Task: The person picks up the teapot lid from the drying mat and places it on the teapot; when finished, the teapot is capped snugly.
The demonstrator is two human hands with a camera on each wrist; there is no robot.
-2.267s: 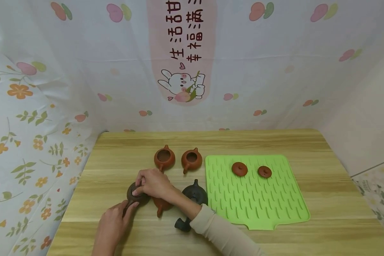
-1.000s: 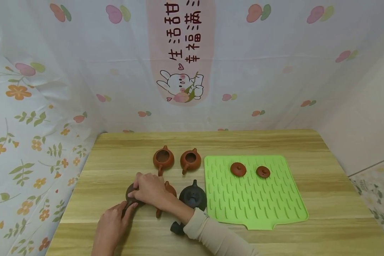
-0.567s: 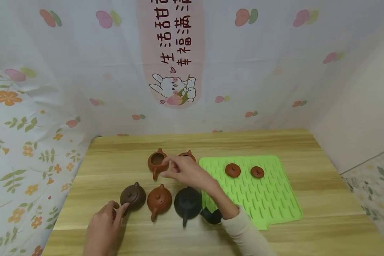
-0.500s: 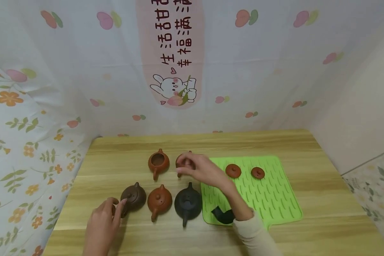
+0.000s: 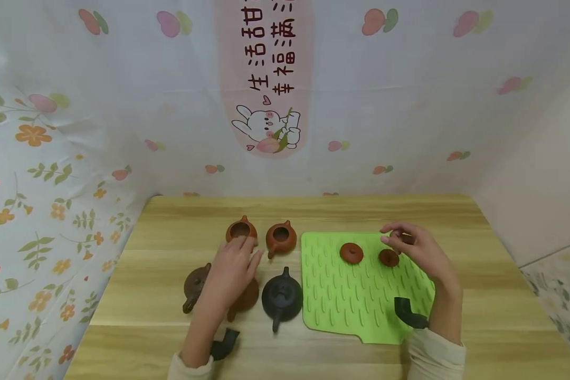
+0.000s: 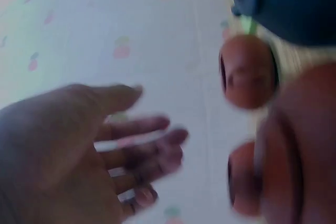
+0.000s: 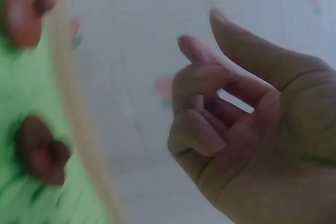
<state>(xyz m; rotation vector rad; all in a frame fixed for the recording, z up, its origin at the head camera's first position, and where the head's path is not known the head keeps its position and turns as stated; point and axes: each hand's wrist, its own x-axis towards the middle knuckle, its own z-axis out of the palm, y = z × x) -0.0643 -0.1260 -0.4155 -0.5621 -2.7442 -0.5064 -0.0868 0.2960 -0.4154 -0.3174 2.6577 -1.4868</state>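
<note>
My left hand (image 5: 235,266), fingers loosely bent, is over the front of the lidless reddish-brown teapot (image 5: 240,224) at the back left. It holds nothing; its forearm partly hides the dark brown lidded teapot (image 5: 195,282) and an orange-brown teapot (image 5: 248,295). Beside that one sits a black teapot (image 5: 282,295), and behind it another lidless teapot (image 5: 288,239). My right hand (image 5: 423,250) hovers above the smaller reddish-brown lid (image 5: 389,258), thumb and index finger apart, other fingers curled in the right wrist view. The larger lid (image 5: 351,253) lies to its left.
Both lids rest on a green ridged mat (image 5: 332,306) on the right half of the wooden table (image 5: 313,364). A patterned white cloth (image 5: 385,116) stands behind the table. Black wrist mounts (image 5: 408,314) stick out beside both forearms.
The right hand left the dark brown teapot, crossed over the back teapots, and moved right above the mat. The left hand let go of that teapot's handle and moved forward and right.
</note>
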